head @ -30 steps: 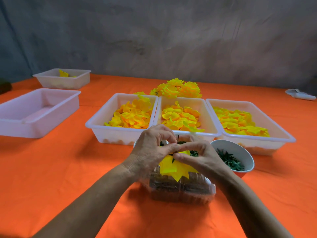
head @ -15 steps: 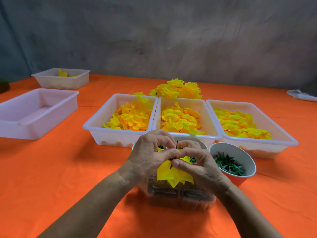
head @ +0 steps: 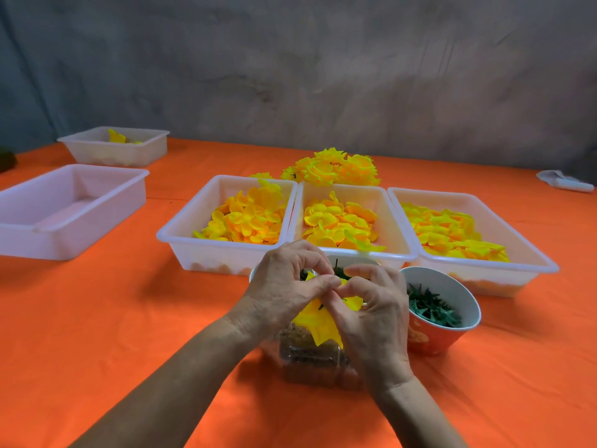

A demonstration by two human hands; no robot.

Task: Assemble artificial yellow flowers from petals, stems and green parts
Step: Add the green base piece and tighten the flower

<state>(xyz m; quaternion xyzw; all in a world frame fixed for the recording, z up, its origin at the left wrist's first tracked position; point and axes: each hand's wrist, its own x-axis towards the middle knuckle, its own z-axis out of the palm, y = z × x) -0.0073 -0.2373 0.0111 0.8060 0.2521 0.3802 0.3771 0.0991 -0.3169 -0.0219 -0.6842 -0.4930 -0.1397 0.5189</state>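
Observation:
My left hand (head: 284, 286) and my right hand (head: 371, 305) meet fingertip to fingertip above a clear plastic box (head: 310, 360). Between them they pinch a yellow petal layer (head: 318, 320) with a thin dark stem (head: 336, 265) poking up behind the fingers. Three white trays of yellow petals sit beyond: left tray (head: 181, 237), middle tray (head: 392, 221), right tray (head: 536, 263). A bowl of green parts (head: 452, 305) stands right of my right hand. Finished yellow flowers (head: 332, 171) lie piled behind the trays.
An empty white tray (head: 64, 202) sits at the left, and a smaller tray (head: 119, 150) with a few yellow pieces behind it. A white object (head: 562, 182) lies at the far right. A second bowl is mostly hidden behind my hands. Orange cloth covers the table.
Both hands stay together on the petal layer. The yellow layer has slid lower and tilted left under my fingers, and my right fingers have curled closer over it.

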